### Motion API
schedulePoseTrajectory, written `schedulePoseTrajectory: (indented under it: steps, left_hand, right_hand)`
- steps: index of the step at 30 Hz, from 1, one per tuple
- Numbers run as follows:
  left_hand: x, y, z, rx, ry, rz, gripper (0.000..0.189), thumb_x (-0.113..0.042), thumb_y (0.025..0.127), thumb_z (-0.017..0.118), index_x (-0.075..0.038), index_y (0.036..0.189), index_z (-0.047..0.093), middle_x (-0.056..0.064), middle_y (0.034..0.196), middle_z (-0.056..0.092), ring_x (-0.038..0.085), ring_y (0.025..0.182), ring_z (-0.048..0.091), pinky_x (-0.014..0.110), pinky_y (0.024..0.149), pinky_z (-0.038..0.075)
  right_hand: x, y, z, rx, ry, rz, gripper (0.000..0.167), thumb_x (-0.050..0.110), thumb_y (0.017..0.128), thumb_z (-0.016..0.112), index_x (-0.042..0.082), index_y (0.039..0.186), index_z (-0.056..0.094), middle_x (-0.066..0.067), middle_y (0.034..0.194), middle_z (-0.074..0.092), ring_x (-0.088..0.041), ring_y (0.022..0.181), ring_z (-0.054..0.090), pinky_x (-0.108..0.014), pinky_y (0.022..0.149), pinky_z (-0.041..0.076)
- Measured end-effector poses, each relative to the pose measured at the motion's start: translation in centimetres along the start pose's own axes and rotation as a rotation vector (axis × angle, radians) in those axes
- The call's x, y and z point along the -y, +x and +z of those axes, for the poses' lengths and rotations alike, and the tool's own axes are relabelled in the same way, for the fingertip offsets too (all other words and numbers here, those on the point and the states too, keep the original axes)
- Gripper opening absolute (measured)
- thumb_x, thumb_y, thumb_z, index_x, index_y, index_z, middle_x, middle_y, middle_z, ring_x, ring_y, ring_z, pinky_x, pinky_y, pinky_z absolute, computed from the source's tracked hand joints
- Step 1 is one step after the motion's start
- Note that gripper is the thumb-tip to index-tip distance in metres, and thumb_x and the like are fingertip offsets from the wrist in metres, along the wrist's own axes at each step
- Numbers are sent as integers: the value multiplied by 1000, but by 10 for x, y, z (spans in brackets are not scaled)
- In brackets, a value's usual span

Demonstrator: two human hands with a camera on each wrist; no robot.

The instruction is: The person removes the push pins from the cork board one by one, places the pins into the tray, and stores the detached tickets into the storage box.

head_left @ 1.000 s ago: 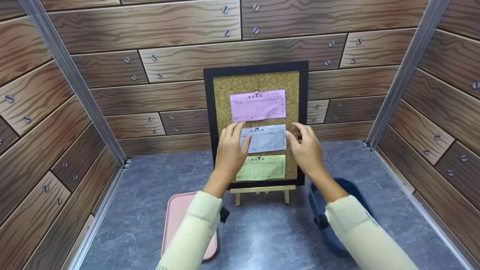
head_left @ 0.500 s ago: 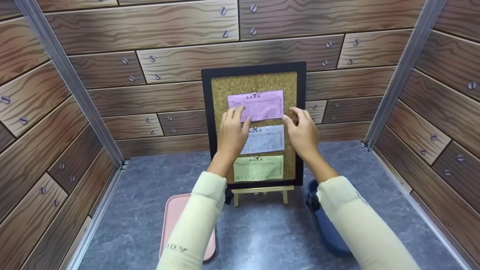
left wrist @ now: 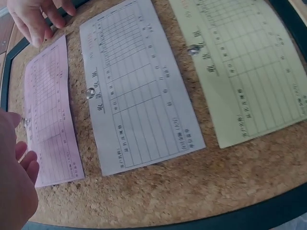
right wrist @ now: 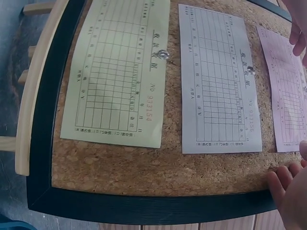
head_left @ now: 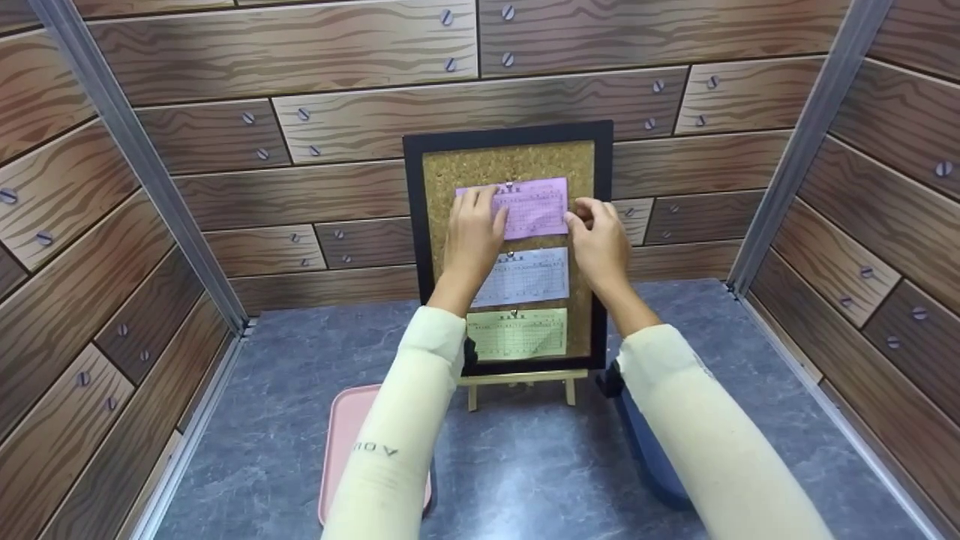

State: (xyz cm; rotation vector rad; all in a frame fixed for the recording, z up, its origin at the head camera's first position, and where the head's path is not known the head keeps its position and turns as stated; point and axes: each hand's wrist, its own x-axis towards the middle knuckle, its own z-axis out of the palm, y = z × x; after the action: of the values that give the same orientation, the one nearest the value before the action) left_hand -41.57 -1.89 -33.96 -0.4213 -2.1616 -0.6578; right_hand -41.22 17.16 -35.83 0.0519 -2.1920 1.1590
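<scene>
A framed cork board (head_left: 525, 157) bears a pink form slip (head_left: 540, 210) at the top, a blue-white one (head_left: 529, 277) in the middle and a green one (head_left: 525, 335) at the bottom. Each is fixed at its top edge by a small clear push pin (left wrist: 91, 93). My left hand (head_left: 474, 236) covers the pink slip's left part, fingers loosely bent. At that slip's right edge is my right hand (head_left: 600, 240), thumb and forefinger close together. In the right wrist view, bent fingers (right wrist: 283, 179) of the right hand touch the board beside the pink slip.
A small wooden easel (head_left: 525, 379) props the board up on the grey marbled table (head_left: 525, 465). Beside my left sleeve lies a pink tray (head_left: 349, 420); a blue bin (head_left: 656, 457) is partly hidden by the right sleeve. Wood-patterned walls (head_left: 315, 195) enclose the table.
Both hands have risen along the board, from beside the blue-white slip up to the pink one. The slips and their pins remain in place.
</scene>
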Motion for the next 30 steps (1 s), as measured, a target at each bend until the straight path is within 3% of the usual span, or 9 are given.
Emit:
schedulePoseTrajectory:
  steps: [11, 20, 30]
  left_hand:
    - [-1, 16, 13, 12, 4, -68, 28, -19, 93, 70, -6, 118, 70, 9, 110, 66, 26, 102, 58, 34, 93, 47]
    - [-7, 27, 18, 3, 48, -100, 21, -22, 95, 68, -10, 111, 72, 7, 105, 67, 26, 99, 59, 36, 93, 45]
    - [-11, 31, 20, -15, 46, -142, 15, -24, 95, 68, -13, 105, 73, 4, 102, 69, 24, 98, 62, 40, 92, 47]
  right_hand:
    - [7, 5, 9, -28, 70, 63, 26, 17, 95, 69, 2, 116, 69, -13, 106, 61, -24, 95, 59, -34, 86, 46]
    - [12, 8, 10, -30, 150, 108, 23, 15, 94, 69, 1, 112, 66, -12, 105, 65, -21, 93, 58, -29, 83, 45]
    - [10, 7, 11, -50, 260, 56, 25, 5, 93, 67, 1, 117, 63, -17, 108, 71, -25, 99, 65, -29, 85, 49]
